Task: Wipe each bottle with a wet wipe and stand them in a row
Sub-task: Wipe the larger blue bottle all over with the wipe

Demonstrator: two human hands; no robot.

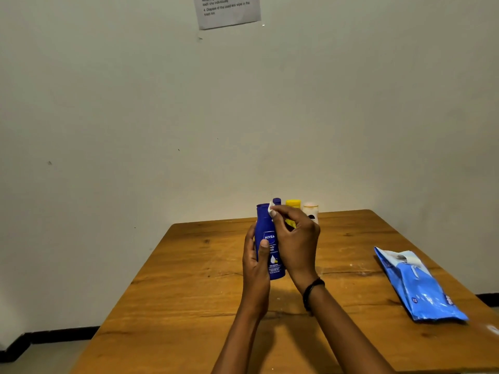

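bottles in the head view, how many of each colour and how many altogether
blue: 2, the Nivea bottle held in the left hand and a blue-capped bottle behind it, only its cap showing
yellow: 1, the yellow bottle
white: 1, the white bottle
total: 4

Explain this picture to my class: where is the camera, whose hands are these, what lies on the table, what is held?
No machine here: a person works with bare hands. The one picture comes from a camera worn on the person's head, looking forward and down. The left hand grips a blue bottle upright; the right hand pinches a white wet wipe against its top. Behind them, near the far edge of the wooden table, stand three more: a blue-capped bottle, a yellow bottle and a pale bottle. A blue wipe pack lies to the right. A printed sheet hangs on the wall.
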